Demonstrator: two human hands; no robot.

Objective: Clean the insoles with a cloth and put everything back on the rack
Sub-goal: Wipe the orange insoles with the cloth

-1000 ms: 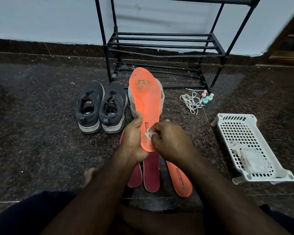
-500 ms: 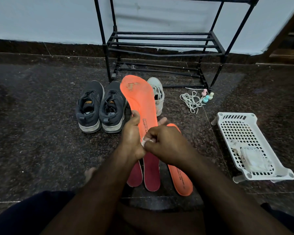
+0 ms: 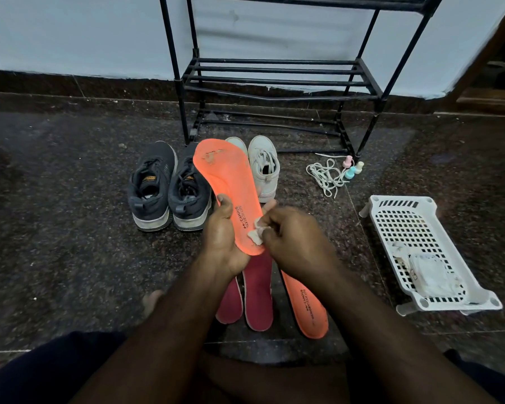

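The held orange insole (image 3: 229, 193), centre of the frame, reads "CAMPUS MEMORYTECH LITE" near its heel — the same print shows on the second orange insole (image 3: 306, 307) lying on the floor, lower centre.

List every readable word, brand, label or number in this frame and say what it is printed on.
"CAMPUS MEMORYTECH LITE": held orange insole, near the heel.
"CAMPUS MEMORYTECH LITE": orange insole on the floor.
Yellow tongue labels on the grey shoes: too small to read.
Packet in the white basket: print unreadable.
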